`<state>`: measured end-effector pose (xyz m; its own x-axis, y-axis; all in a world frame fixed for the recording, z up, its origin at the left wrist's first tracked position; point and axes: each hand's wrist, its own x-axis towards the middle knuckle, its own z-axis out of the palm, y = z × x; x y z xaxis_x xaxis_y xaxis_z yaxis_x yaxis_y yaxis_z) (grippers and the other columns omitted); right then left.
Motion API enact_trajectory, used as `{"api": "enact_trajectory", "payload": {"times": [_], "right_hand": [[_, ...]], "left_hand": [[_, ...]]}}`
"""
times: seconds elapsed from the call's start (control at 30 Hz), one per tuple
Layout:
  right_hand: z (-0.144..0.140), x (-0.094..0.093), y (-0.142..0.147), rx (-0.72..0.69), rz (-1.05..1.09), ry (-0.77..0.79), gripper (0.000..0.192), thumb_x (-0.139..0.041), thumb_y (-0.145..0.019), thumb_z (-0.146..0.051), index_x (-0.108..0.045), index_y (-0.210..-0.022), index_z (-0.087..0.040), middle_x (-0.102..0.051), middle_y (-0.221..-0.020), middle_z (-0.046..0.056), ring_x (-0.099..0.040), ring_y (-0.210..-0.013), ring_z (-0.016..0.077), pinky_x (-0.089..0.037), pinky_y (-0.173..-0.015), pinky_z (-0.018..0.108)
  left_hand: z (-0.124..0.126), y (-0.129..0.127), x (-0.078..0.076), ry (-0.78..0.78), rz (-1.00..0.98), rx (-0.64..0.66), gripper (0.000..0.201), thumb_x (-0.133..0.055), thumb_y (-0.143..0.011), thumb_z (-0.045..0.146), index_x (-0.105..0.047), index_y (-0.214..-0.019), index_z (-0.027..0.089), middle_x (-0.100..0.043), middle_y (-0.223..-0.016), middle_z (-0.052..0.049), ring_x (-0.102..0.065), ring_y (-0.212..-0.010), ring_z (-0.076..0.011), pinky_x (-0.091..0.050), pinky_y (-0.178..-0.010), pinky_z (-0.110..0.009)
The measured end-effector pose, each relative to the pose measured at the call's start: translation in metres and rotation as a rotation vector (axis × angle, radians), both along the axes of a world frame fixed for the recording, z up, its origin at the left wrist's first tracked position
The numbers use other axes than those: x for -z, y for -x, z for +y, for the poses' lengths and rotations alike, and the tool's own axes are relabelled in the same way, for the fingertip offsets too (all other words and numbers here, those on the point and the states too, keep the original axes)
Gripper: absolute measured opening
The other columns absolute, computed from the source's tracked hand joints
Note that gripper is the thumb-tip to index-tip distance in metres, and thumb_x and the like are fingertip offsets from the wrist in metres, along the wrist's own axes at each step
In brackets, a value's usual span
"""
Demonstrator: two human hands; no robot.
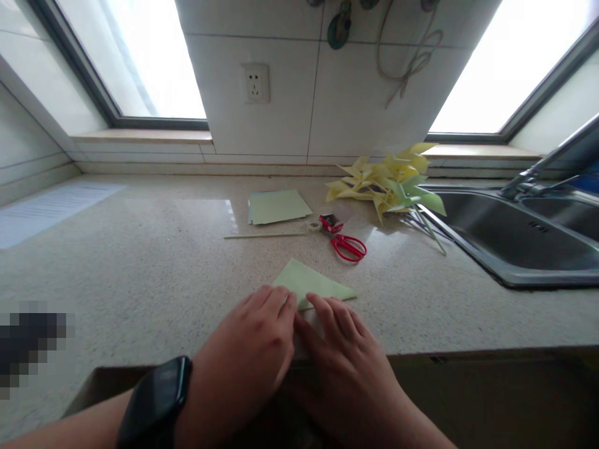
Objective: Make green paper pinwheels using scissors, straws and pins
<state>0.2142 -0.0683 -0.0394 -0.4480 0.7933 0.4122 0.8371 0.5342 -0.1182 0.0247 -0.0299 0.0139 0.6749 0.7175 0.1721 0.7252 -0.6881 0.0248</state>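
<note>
**Fingers flat on a half-folded green sheet**

Fingers [281, 299] of the left hand [243, 362] lie spread and flat on the near edge of a pale green paper sheet [311, 284], pressing it down rather than gripping it; the right hand [346, 355] does the same just beside it, its fingers stretched out on the same sheet, the two hands touching over the fold. Neither hand closes around anything. A black watch [156, 402] sits on the left wrist.

The sheet lies on the near middle of the speckled surface [140, 262], its far part showing as a triangle, so at least one fold appears made and is being pressed; how many folds lie under the hands cannot be told. Judging by the heap of finished yellow and green paper pinwheels [388, 184] far right by the sink [515, 243], this piece is at an early stage: cutting, shaping and mounting look undone.

Red scissors [349, 247] rest untouched beyond the sheet, with a small tape roll [314, 226], a thin stick [266, 236] and a stack of green paper [278, 206] further back.
</note>
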Motion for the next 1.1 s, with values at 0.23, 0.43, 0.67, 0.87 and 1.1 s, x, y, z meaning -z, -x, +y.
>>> {"api": "enact_trajectory", "payload": {"times": [0.23,0.43,0.67,0.87,1.1], "right_hand": [[-0.001,0.005,0.005,-0.014,-0.008,-0.058,0.073,-0.061,-0.086,-0.047,-0.048,-0.148,-0.011,-0.057,-0.143,0.013,-0.046,-0.132,0.0325,-0.040,-0.115,0.048],[-0.004,0.004,-0.005,0.037,-0.060,-0.036,0.075,-0.064,-0.078,-0.031,-0.047,-0.146,-0.005,-0.057,-0.141,0.017,-0.049,-0.131,0.0326,-0.044,-0.114,0.047],[-0.005,-0.003,-0.030,0.143,-0.100,-0.084,0.074,-0.068,-0.076,-0.033,-0.050,-0.141,-0.003,-0.059,-0.134,0.021,-0.053,-0.127,0.0366,-0.052,-0.106,0.052],[-0.007,-0.002,-0.042,0.178,-0.130,-0.080,0.077,-0.069,-0.075,-0.036,-0.048,-0.141,-0.003,-0.059,-0.132,0.022,-0.054,-0.126,0.0383,-0.053,-0.104,0.053],[-0.009,-0.001,-0.039,0.222,-0.128,-0.062,0.077,-0.069,-0.076,-0.037,-0.046,-0.143,-0.006,-0.058,-0.133,0.021,-0.052,-0.129,0.0388,-0.051,-0.106,0.055]], "left_hand": [[-0.031,0.013,0.036,-0.265,0.055,0.038,0.049,-0.044,-0.091,0.016,-0.059,-0.134,-0.003,-0.062,-0.137,-0.028,-0.064,-0.124,-0.0357,-0.058,-0.098,-0.045],[-0.036,0.011,0.044,-0.341,0.050,-0.030,0.049,-0.047,-0.091,0.018,-0.061,-0.133,-0.003,-0.058,-0.139,-0.030,-0.063,-0.124,-0.0391,-0.060,-0.097,-0.048],[-0.042,0.012,0.047,-0.384,0.151,-0.085,0.050,-0.052,-0.085,0.012,-0.061,-0.130,-0.008,-0.056,-0.137,-0.036,-0.064,-0.120,-0.0428,-0.060,-0.095,-0.049],[-0.046,0.020,0.041,-0.416,0.181,-0.107,0.045,-0.046,-0.088,0.012,-0.067,-0.122,-0.009,-0.064,-0.126,-0.036,-0.072,-0.109,-0.0406,-0.064,-0.086,-0.048],[-0.048,0.027,0.035,-0.420,0.183,-0.115,0.044,-0.041,-0.093,0.016,-0.070,-0.118,-0.005,-0.070,-0.119,-0.033,-0.076,-0.100,-0.0360,-0.065,-0.082,-0.048]]}}
